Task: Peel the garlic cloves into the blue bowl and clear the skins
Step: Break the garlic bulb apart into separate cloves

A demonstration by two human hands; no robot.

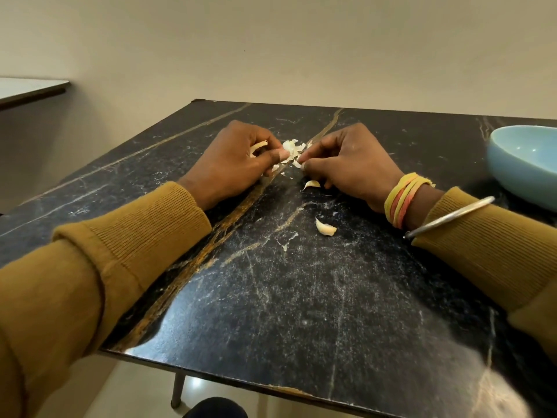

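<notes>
Both hands meet at the middle of the black marble table (301, 297). My left hand (238, 164) grips a garlic clove (258, 147) in its curled fingers, and its thumb presses white papery skins (291, 147). My right hand (346, 164) pinches a piece of skin (297, 162) at its fingertips, right beside the left thumb. Two loose cloves lie on the table: one (311, 185) just under my right hand, another (325, 227) nearer to me. The blue bowl (524, 164) stands at the right edge of view; what it holds is hidden.
Small skin flakes (278, 170) lie scattered between my hands. The table's near edge (271, 384) runs below my forearms, and a metal leg (177, 390) shows under it. A second tabletop (30, 89) stands at the far left against the wall.
</notes>
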